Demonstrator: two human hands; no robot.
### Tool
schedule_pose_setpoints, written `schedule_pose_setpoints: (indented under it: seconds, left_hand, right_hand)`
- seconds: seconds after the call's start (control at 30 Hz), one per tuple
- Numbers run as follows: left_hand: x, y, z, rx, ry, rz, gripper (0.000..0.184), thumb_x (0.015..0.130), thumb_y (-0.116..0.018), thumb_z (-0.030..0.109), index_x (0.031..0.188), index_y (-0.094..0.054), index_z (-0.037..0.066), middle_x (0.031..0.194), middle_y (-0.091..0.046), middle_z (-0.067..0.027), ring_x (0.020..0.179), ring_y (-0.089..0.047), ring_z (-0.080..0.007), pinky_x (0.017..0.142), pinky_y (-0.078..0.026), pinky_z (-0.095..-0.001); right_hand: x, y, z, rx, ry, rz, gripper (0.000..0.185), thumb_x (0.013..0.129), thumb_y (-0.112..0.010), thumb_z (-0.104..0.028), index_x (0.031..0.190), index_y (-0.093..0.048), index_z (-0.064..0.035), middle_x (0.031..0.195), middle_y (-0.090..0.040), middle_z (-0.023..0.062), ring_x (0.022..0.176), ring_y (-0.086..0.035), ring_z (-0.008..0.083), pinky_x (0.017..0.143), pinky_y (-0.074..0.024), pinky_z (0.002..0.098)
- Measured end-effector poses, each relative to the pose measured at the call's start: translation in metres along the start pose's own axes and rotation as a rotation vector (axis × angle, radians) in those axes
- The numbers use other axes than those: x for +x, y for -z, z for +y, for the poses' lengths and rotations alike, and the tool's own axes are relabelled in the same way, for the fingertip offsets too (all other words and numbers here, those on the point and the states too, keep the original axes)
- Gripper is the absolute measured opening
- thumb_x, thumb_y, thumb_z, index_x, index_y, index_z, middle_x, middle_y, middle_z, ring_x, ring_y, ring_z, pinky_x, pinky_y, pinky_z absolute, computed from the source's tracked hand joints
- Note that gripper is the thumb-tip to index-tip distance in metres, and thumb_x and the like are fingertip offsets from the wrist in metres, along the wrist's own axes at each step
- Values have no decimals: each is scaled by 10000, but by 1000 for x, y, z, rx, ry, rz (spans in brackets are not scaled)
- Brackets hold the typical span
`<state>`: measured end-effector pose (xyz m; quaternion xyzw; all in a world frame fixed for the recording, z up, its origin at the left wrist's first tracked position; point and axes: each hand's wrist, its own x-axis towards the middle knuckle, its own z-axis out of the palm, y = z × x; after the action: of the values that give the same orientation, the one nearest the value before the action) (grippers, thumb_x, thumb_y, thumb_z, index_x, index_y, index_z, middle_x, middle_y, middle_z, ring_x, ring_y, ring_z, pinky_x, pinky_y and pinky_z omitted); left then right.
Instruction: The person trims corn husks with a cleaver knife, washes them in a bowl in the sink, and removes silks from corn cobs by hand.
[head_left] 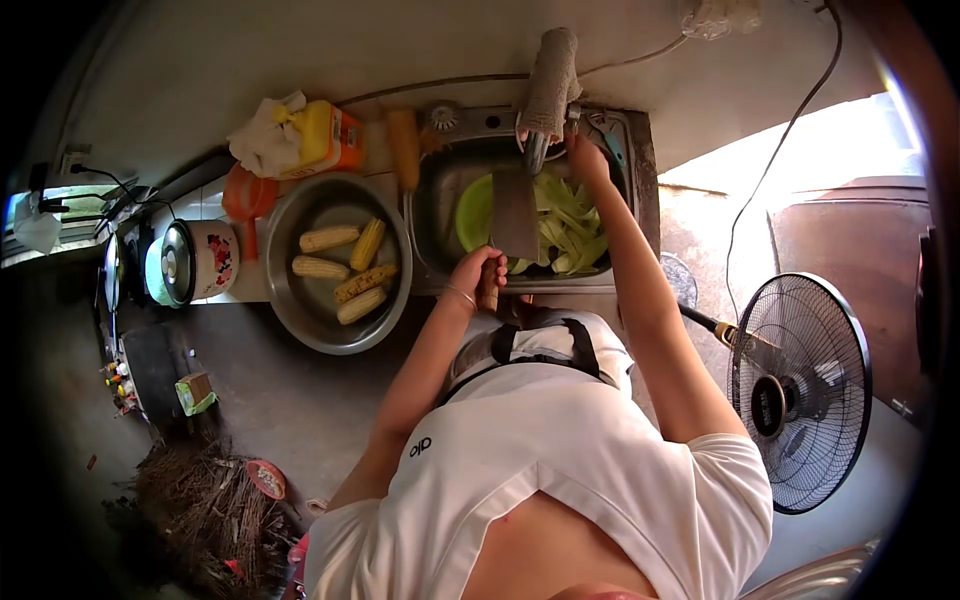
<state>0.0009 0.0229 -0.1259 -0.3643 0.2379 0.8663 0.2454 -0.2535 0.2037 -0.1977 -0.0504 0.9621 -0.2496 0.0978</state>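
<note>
My left hand (pixel 477 272) is closed around the wooden handle of a cleaver (pixel 516 215), whose broad blade extends over the sink (pixel 430 217). Behind the blade, a green basin (pixel 474 214) shows in part inside the sink. Pale green corn husks (pixel 568 226) lie heaped at the sink's right side. My right hand (pixel 587 160) reaches to the back of the sink, its fingers at the faucet handle (pixel 573 117). A cloth (pixel 552 80) is wrapped over the faucet (pixel 535 152), and the fingertips there are small and partly hidden.
Left of the sink stands a large metal basin (pixel 284 297) with several peeled corn cobs (pixel 367 245). A yellow-orange jug (pixel 325 138), a red ladle (pixel 247 195) and a patterned pot (pixel 208 260) are farther left. A standing fan (pixel 800 392) is at right, dry sticks (pixel 200 505) at lower left.
</note>
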Motion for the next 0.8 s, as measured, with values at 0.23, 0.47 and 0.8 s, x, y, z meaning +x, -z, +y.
schedule_pose_setpoints:
  seconds: [0.23, 0.47, 0.8]
  left_hand:
    - [20, -13, -2, 71, -122, 37, 137, 835, -575, 153, 733, -518, 80, 649, -535, -22, 564, -534, -128, 522, -492, -264]
    - [56, -32, 11, -70, -4, -73, 136, 843, -583, 157, 753, -511, 86, 696, -556, -36, 625, -567, -170, 573, -529, -302]
    - [98, -50, 13, -73, 115, -8, 187, 810, -619, 250, 729, -494, 138, 868, -612, -58, 808, -590, -208, 803, -462, -440]
  right_hand:
    - [16, -11, 23, 160, -58, -350, 284, 842, -575, -218, 1082, -562, -66, 1042, -569, 175, 880, -598, 330, 719, -511, 422]
    - [-82, -6, 47, 1300, -254, -378, 377, 930, -478, -274, 1190, -538, -8, 1190, -570, 149, 1077, -558, 261, 902, -451, 394]
    - [-180, -5, 55, 1803, -611, -412, 434, 928, -406, -203, 1301, -425, 19, 1317, -466, 183, 1243, -423, 301, 1035, -328, 446]
